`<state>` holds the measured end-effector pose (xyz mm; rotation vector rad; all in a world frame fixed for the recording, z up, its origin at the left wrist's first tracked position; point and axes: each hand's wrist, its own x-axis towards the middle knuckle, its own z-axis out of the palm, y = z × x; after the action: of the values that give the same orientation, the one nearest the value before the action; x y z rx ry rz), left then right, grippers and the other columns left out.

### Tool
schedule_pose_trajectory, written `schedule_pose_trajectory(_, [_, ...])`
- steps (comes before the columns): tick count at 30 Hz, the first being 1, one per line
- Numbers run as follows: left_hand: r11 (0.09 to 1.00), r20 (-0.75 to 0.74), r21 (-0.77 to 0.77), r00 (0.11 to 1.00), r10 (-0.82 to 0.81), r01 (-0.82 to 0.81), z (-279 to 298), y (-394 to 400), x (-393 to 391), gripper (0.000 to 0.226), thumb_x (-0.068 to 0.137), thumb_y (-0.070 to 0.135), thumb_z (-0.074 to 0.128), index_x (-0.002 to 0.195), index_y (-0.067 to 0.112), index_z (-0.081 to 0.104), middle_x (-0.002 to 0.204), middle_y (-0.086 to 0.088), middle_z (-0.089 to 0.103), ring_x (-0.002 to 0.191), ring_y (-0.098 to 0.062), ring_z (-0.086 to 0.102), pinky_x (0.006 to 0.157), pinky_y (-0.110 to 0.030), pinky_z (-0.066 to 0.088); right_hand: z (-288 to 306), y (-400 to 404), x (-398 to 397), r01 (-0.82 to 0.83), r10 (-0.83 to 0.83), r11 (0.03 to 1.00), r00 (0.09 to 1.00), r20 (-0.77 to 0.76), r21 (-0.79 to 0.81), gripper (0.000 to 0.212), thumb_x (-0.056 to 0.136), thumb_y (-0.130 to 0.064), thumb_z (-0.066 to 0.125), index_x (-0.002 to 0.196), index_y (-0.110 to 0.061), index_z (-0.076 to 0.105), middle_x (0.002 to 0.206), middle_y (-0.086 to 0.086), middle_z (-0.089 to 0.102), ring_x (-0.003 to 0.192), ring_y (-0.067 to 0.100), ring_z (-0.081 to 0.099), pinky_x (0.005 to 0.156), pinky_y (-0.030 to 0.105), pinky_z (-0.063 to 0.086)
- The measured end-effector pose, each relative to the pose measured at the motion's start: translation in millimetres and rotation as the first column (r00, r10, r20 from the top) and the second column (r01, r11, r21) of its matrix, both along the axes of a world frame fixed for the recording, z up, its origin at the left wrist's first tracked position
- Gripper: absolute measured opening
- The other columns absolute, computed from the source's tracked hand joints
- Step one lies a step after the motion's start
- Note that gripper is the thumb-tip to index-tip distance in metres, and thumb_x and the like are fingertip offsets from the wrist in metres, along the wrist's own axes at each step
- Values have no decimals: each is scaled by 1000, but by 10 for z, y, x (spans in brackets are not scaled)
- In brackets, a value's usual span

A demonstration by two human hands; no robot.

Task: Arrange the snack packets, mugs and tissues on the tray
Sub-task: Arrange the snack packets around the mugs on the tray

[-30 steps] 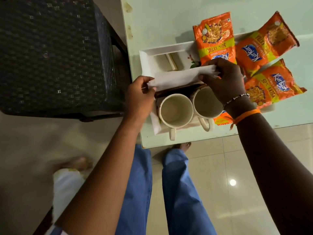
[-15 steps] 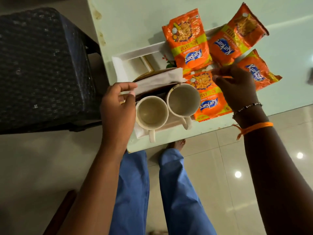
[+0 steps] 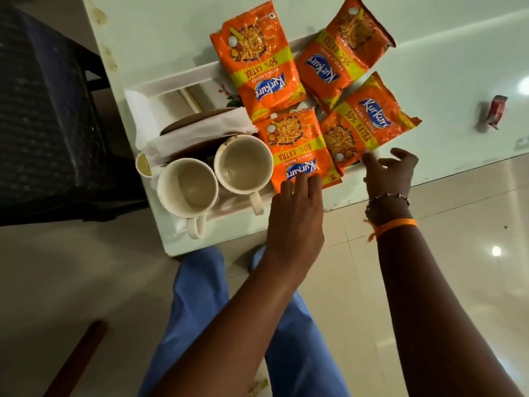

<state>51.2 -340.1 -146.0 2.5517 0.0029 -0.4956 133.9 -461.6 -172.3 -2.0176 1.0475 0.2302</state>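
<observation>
A white tray (image 3: 160, 90) on the pale table holds two cream mugs, one at the left (image 3: 187, 188) and one at the right (image 3: 243, 164), with handles toward me. White tissues (image 3: 200, 136) lie over a brown stand behind the mugs. Several orange snack packets fill the tray's right side: far left (image 3: 257, 58), far right (image 3: 343, 50), near left (image 3: 297, 144), near right (image 3: 369, 118). My left hand (image 3: 297, 207) rests its fingertips on the near-left packet's lower edge. My right hand (image 3: 392, 173) hovers with fingers spread at the near-right packet's corner, holding nothing.
A dark woven chair (image 3: 43, 110) stands left of the table (image 3: 160, 24). A small crumpled red wrapper (image 3: 495, 111) lies on the table at the right. The table's near edge is just behind the tray; tiled floor and my blue trousers (image 3: 197, 305) lie below.
My left hand has let go of the tissues and moved right, onto the near-left packet. My right hand has drawn back from the packets, fingers apart. The view shifted.
</observation>
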Motion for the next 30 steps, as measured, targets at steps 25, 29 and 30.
schedule_pose_trajectory(25, [995, 23, -96, 999, -26, 28, -220, -103, 137, 50, 78, 6, 56, 127, 14, 48, 119, -9, 60, 104, -27, 54, 84, -37, 46, -10, -723, 270, -69, 82, 849, 997, -1, 524, 35, 86, -20, 60, 118, -15, 49, 111, 3, 60, 99, 21, 59, 76, 27, 48])
schedule_pose_trajectory(29, [996, 31, -82, 999, 19, -16, -130, -128, 212, 43, 77, 22, 44, 118, 17, 55, 113, -5, 61, 99, -22, 52, 77, -32, 41, 60, -867, 366, -40, 37, 948, 999, 15, 315, 56, 84, -42, 58, 128, -10, 43, 120, 9, 52, 95, 18, 51, 71, 24, 44])
schedule_pose_trajectory(30, [995, 34, -92, 999, 34, -31, -125, -133, 250, 40, 78, 23, 44, 115, 17, 56, 112, -5, 61, 98, -21, 51, 76, -31, 40, 104, -875, 407, -59, 39, 979, 994, 102, 194, 54, 83, -44, 59, 123, -9, 45, 118, 10, 53, 90, 16, 51, 72, 24, 44])
